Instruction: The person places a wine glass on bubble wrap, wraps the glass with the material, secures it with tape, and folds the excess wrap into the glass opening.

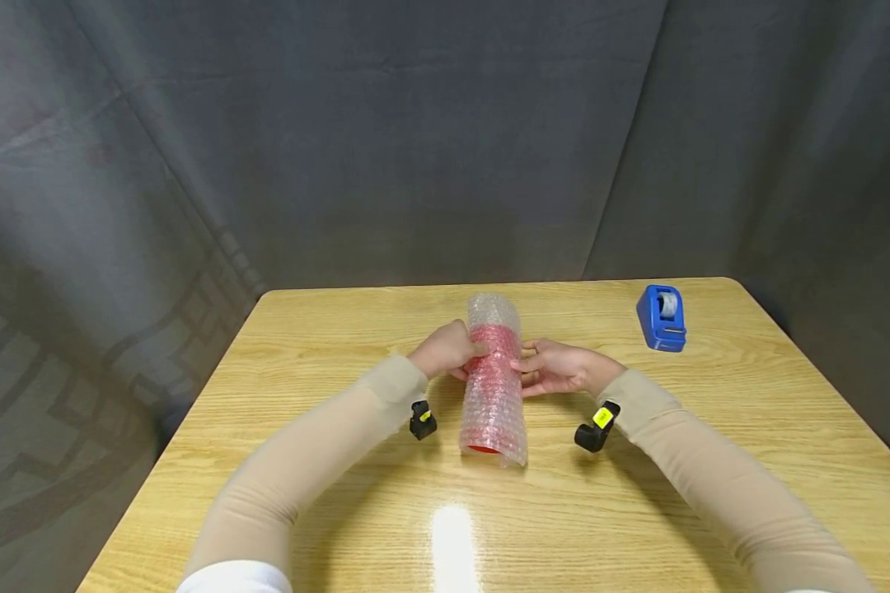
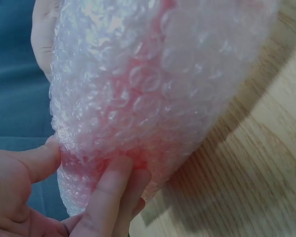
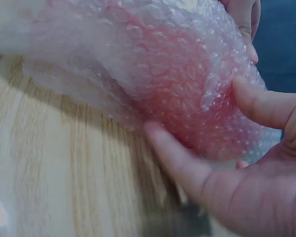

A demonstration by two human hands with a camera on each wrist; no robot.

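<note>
A red, roughly cylindrical object in clear bubble wrap (image 1: 494, 403) lies lengthwise on the wooden table. Its red end shows at the near opening; what it is exactly stays hidden under the wrap. From the left side, my left hand (image 1: 447, 348) grips the roll, thumb on top and fingers against its flank (image 2: 106, 197). Opposite it, my right hand (image 1: 559, 367) holds the right side between thumb and fingers. In the right wrist view, the right thumb (image 3: 264, 103) presses the bubbles while the index finger lies low by a loose edge of the wrap.
A blue tape dispenser (image 1: 662, 319) with a roll of clear tape stands at the table's back right. Grey curtains (image 1: 415, 148) hang behind the wooden table (image 1: 326, 329) and along its sides. Black wrist cameras (image 1: 597, 427) hang below both wrists, close above the tabletop.
</note>
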